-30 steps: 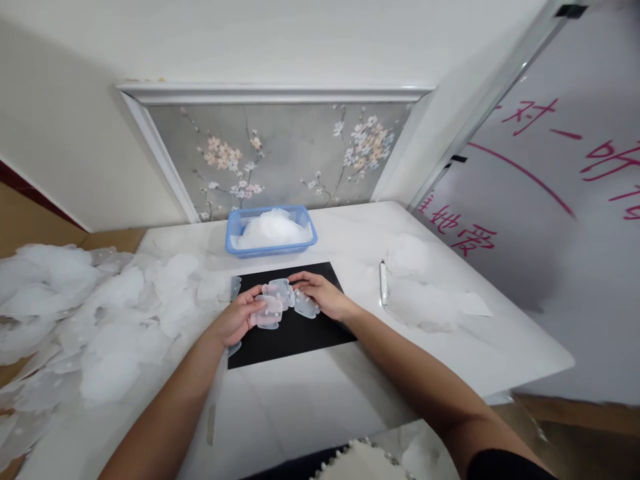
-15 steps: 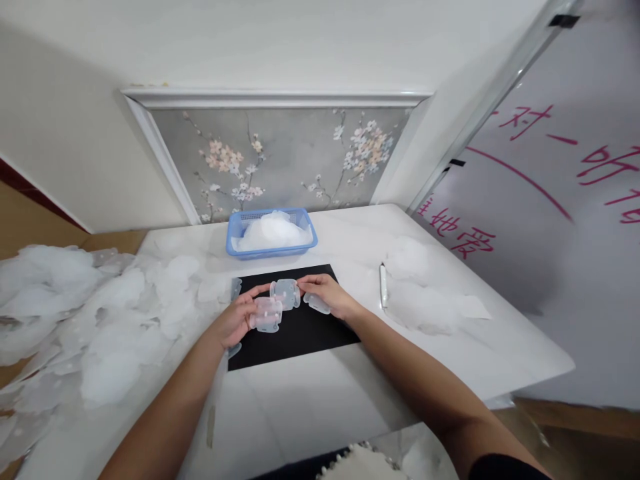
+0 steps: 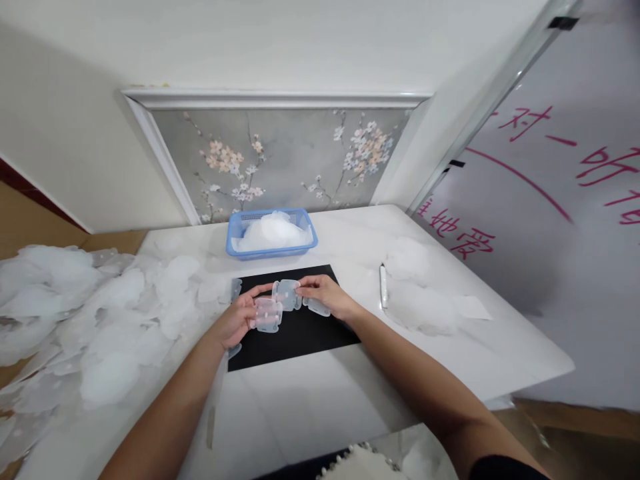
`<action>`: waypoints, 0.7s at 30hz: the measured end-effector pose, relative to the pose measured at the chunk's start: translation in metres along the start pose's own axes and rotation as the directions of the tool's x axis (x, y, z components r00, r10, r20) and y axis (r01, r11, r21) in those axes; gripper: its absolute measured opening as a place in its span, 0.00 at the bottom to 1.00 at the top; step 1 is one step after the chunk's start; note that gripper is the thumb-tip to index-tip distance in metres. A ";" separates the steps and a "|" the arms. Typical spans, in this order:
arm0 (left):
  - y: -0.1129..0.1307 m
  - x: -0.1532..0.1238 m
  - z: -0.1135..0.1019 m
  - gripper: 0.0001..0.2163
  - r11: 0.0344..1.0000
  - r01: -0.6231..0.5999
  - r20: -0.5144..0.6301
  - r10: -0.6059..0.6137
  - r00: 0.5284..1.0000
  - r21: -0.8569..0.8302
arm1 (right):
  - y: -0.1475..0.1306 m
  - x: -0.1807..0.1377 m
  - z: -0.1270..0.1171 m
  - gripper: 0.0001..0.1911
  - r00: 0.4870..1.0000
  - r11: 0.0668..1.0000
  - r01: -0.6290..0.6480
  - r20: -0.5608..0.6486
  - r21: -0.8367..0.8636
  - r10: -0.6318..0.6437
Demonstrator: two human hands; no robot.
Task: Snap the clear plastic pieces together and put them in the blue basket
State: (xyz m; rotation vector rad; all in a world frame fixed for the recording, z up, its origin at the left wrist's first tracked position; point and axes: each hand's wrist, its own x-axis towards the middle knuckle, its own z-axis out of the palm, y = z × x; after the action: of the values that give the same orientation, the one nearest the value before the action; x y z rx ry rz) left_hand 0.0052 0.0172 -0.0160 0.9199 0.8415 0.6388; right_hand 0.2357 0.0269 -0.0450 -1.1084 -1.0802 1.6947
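Note:
My left hand (image 3: 237, 320) is closed on a small translucent plastic piece (image 3: 268, 315) with notched edges and small pale dots. Its index finger reaches out to a second, similar plastic piece (image 3: 287, 295), just above and overlapping the first. My right hand (image 3: 325, 295) pinches the right edge of that second piece between thumb and fingers. Below the right fingers is a third translucent piece (image 3: 317, 307); whether the hand touches it I cannot tell. All this is over a black mat (image 3: 300, 340). More clear pieces lie at the mat's left edge, partly behind my left hand.
A blue basket (image 3: 273, 253) holding white translucent pieces stands behind the mat. Heaps of such pieces (image 3: 120, 333) cover the left side. To the right lie a white pen-like tool (image 3: 383, 287) and another loose pile (image 3: 425, 307). A whiteboard (image 3: 525, 280) stands at the right.
The upper plastic piece has shifted slightly right, and my right fingers now overlap its edge more. My left hand and its piece have hardly moved.

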 end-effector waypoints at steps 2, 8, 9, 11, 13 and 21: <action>-0.001 0.001 0.004 0.25 0.988 -0.075 -0.077 0.086 0.993 0.137 | -0.002 -0.002 0.002 0.18 1.000 0.999 0.007 0.005 -0.039 -0.007; -0.003 -0.001 0.023 0.15 0.546 -0.330 -0.087 0.602 0.794 0.770 | -0.011 -0.015 0.016 0.16 0.995 0.980 0.075 0.083 -0.183 -0.061; -0.003 -0.001 0.027 0.14 0.494 -0.341 -0.047 0.617 0.786 0.800 | -0.012 -0.017 0.019 0.15 0.992 0.972 0.101 0.093 -0.214 -0.083; -0.004 -0.001 0.032 0.10 0.473 -0.338 -0.019 0.603 0.798 0.814 | -0.012 -0.020 0.023 0.12 0.984 0.942 0.164 0.108 -0.293 -0.138; -0.006 0.000 0.035 0.05 0.493 -0.309 -0.050 0.588 0.807 0.813 | -0.012 -0.022 0.026 0.09 0.972 0.898 0.233 0.117 -0.372 -0.204; -0.005 -0.002 0.036 0.03 0.480 -0.295 -0.073 0.610 0.789 0.826 | -0.015 -0.027 0.032 0.03 0.932 0.791 0.355 0.128 -0.499 -0.339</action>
State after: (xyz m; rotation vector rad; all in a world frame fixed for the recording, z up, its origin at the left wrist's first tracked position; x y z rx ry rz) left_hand 0.0356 -0.0016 -0.0070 1.9488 1.2631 0.9567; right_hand 0.2161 -0.0009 -0.0164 -1.1113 -1.7115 1.1554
